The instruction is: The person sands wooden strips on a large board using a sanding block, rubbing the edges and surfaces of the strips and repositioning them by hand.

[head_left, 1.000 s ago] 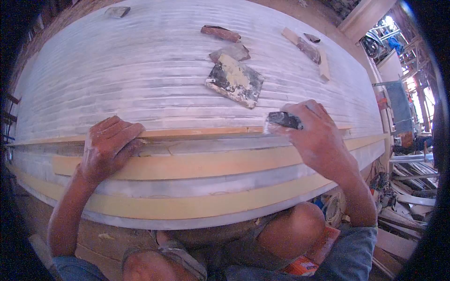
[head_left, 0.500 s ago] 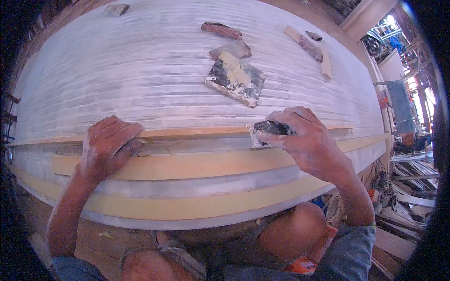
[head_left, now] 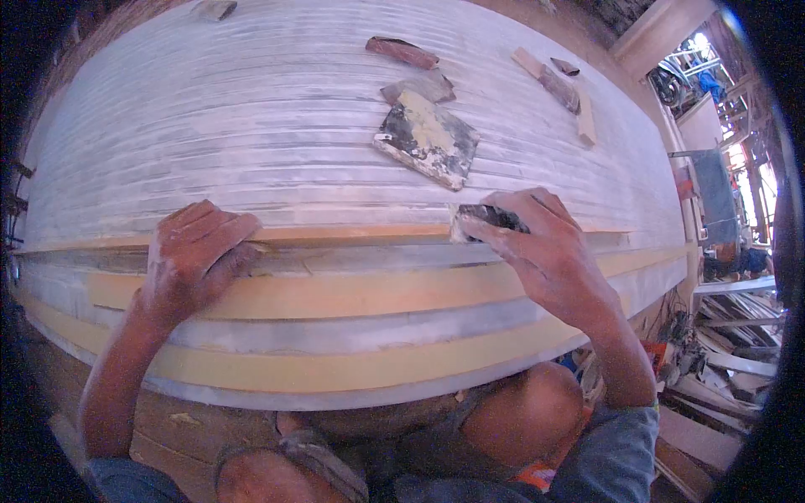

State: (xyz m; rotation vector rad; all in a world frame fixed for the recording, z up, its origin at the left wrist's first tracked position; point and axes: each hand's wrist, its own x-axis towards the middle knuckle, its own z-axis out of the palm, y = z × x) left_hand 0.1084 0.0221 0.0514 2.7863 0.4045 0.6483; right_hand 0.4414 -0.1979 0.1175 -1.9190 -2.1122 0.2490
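The right hand (head_left: 552,256), fingers closed, clasps a stiff-looking dark block (head_left: 493,217) by its end; the left hand (head_left: 194,258) pinches a likely springy wooden strip (head_left: 360,233).

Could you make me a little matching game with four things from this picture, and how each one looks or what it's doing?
1. Left hand
2. Right hand
3. Square plate
4. Lowest yellow strip

A. Black, with a cream patch on top
B. Holding a dark block
C. Long, just beyond the knees
D. Fingers curled over the thin orange strip

Pairs: 1-D, 2-B, 3-A, 4-C
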